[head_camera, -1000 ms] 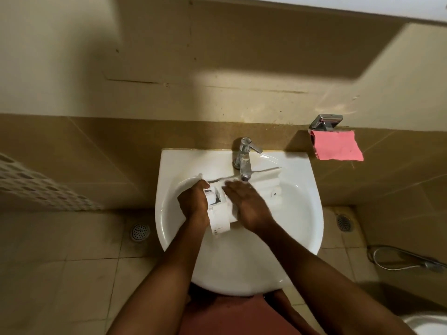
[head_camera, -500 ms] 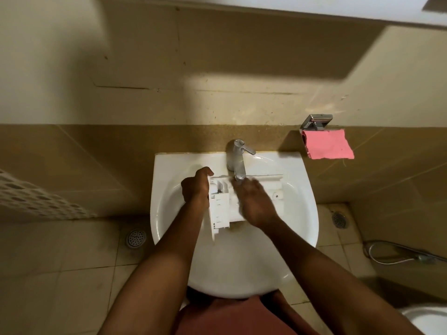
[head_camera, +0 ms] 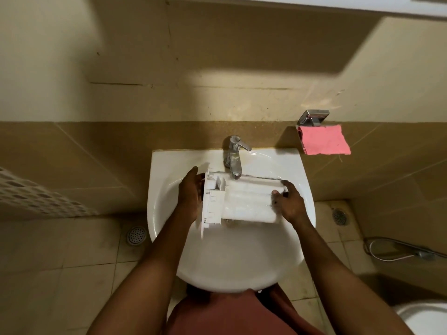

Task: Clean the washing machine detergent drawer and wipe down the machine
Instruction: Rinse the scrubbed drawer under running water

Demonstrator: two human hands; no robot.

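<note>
A white plastic detergent drawer [head_camera: 242, 201] lies across the bowl of a white washbasin [head_camera: 232, 262], under the chrome tap [head_camera: 234, 157]. My left hand [head_camera: 191, 193] grips its left end, by the front panel. My right hand [head_camera: 289, 204] grips its right end. The drawer's ribbed side faces up, with small compartments showing near the left end. I cannot tell whether water is running from the tap.
A pink cloth [head_camera: 324, 140] hangs from a chrome holder [head_camera: 313, 117] on the tiled wall, right of the basin. Floor drains [head_camera: 136, 235] sit on both sides. A spray hose [head_camera: 396, 250] lies at the right, with a white toilet rim [head_camera: 425, 317] below it.
My right hand has slid from the drawer's middle to its right end. The drawer has turned and now shows its full length. The camera has shifted slightly.
</note>
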